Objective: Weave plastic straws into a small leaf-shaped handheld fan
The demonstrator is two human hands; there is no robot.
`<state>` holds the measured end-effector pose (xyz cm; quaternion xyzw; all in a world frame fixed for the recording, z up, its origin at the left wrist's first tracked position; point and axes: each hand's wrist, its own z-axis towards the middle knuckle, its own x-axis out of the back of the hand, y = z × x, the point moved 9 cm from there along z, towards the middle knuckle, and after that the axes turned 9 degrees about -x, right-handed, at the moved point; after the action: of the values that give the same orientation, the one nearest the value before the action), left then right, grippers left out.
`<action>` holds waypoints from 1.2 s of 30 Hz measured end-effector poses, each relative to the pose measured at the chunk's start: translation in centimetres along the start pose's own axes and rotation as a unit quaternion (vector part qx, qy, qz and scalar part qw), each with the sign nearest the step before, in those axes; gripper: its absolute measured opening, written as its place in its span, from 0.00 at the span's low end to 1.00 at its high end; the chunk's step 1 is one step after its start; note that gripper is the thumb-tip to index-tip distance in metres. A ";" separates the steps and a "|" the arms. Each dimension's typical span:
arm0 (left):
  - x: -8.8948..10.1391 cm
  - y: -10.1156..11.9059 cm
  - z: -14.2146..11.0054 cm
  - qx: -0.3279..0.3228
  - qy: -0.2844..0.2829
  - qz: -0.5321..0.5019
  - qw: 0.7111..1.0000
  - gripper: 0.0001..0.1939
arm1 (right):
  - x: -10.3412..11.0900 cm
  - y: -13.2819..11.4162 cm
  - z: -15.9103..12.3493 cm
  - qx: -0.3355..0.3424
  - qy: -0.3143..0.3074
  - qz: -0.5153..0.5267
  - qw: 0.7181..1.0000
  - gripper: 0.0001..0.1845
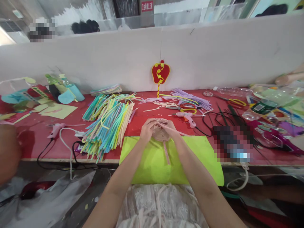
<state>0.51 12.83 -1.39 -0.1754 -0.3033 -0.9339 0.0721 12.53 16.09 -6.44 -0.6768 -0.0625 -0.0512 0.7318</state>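
Both my hands meet over a pale pink coiled piece (pixel 161 134) made of wound strips, held above a lime green foam sheet (pixel 152 164). My left hand (pixel 147 129) pinches its left edge, fingers closed. My right hand (pixel 170 129) grips the right side and presses a pink strip along the top. A loose pink strip tail (pixel 167 153) hangs down from the coil onto the green sheet.
A heap of pastel foam strips (pixel 109 122) lies to the left on the red table (pixel 35 142). Glue guns (pixel 188 117) (pixel 55 129), cables, yellow-handled scissors (pixel 237 102) and purple strips (pixel 190 96) lie around. A red and yellow ornament (pixel 161 74) hangs on the white partition. A person's arm (pixel 8 152) shows at far left.
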 end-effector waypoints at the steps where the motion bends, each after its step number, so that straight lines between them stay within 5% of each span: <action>1: 0.0 0.0 0.0 0.000 0.001 0.001 1.000 0.11 | 0.0 0.0 0.0 -0.003 -0.004 0.009 1.000 0.13; 13: -0.4 2.1 0.1 0.040 -0.015 0.098 0.994 0.10 | 0.1 -1.2 -0.8 0.028 0.006 0.043 0.999 0.11; 19: -0.2 0.9 -0.1 0.099 0.042 0.031 0.994 0.05 | 0.2 -1.1 -0.6 0.047 0.048 -0.004 0.998 0.09; 25: 0.5 -0.5 -1.0 0.165 0.113 0.020 0.980 0.16 | 0.4 -1.9 -0.9 0.032 0.072 0.006 0.997 0.10; 36: -0.3 -0.5 -0.5 0.164 0.074 -0.030 0.983 0.14 | 0.8 -1.2 -0.9 0.009 0.077 0.067 0.995 0.17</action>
<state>0.58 12.94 -2.13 -0.0824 -0.4512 -0.8836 0.0941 13.12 15.12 -5.21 -0.6668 0.0389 -0.0536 0.7422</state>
